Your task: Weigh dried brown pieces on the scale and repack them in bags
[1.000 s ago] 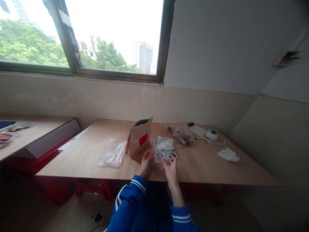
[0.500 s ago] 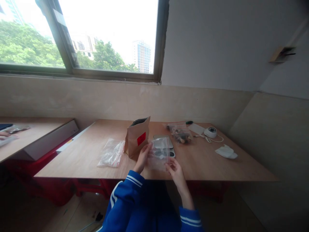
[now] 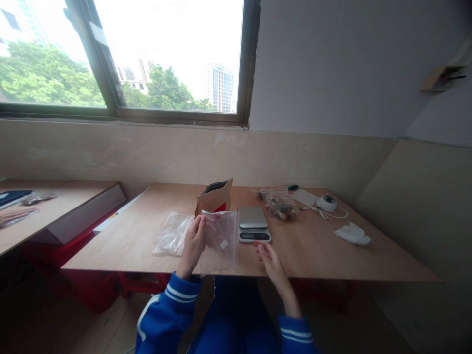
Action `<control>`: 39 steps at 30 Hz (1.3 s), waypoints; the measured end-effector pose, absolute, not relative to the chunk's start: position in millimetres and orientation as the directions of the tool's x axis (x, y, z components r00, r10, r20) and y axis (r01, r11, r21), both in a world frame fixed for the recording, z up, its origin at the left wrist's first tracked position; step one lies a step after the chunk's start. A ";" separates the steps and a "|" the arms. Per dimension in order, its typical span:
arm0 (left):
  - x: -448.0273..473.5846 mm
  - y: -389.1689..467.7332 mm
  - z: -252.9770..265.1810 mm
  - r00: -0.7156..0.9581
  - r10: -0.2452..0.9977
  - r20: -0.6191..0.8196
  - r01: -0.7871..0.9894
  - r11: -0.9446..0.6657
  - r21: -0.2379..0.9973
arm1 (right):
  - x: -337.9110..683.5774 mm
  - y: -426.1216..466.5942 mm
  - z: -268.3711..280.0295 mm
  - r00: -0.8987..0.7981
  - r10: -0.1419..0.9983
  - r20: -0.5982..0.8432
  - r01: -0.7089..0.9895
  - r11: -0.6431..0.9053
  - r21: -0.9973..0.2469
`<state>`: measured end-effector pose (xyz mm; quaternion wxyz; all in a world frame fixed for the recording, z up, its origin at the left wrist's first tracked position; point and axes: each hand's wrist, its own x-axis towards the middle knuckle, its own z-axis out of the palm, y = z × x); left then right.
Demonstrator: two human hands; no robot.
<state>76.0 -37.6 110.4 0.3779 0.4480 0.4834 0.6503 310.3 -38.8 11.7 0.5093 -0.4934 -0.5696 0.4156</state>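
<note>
My left hand [image 3: 194, 242] grips a clear zip-lock bag [image 3: 223, 253] by its upper left part, holding it up near the table's front edge. Behind it stands a brown paper pouch [image 3: 210, 199] with a red label, its top open and its lower part covered by the clear bag. Just right of the bag lies a kitchen scale [image 3: 253, 221] with a metal plate and a dark display. My right hand [image 3: 271, 258] is in front of the scale, fingers apart, holding nothing. Left of my left hand lies a stack of clear zip-lock bags [image 3: 171, 233].
Filled clear bags [image 3: 282, 209] lie behind the scale to the right. Beyond them are a white dome camera [image 3: 326, 202] with its cable and a crumpled white tissue [image 3: 353, 233]. Another person's hand [image 3: 16, 216] rests on the neighbouring table [image 3: 73, 194].
My right hand has let go of the clear bag. My left hand has carried the bag leftward, off the scale and in front of the pouch. The view has shifted slightly.
</note>
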 end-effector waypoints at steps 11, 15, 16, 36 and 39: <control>-83.9 7.9 103.4 -0.377 0.908 0.180 0.562 0.071 0.824 | 388.3 112.1 0.5 0.212 0.895 0.392 0.742 0.114 -0.661; -92.9 34.8 74.4 -0.381 0.876 0.294 0.751 0.108 0.651 | 391.7 121.5 -6.8 0.169 0.923 0.345 0.814 0.067 -0.577; -91.3 35.6 70.6 -0.392 0.857 0.336 0.764 0.099 0.638 | 393.3 119.8 -10.0 0.175 0.916 0.360 0.812 0.072 -0.579; 82.6 -54.8 111.7 -0.059 0.951 0.302 0.165 -0.289 0.943 | 351.2 -21.6 49.3 0.276 0.906 0.322 0.157 0.288 -0.945; 120.3 -53.3 100.6 0.045 0.992 0.120 -0.108 -0.115 0.987 | 308.8 -54.9 63.5 0.064 0.946 0.317 0.124 0.308 -0.943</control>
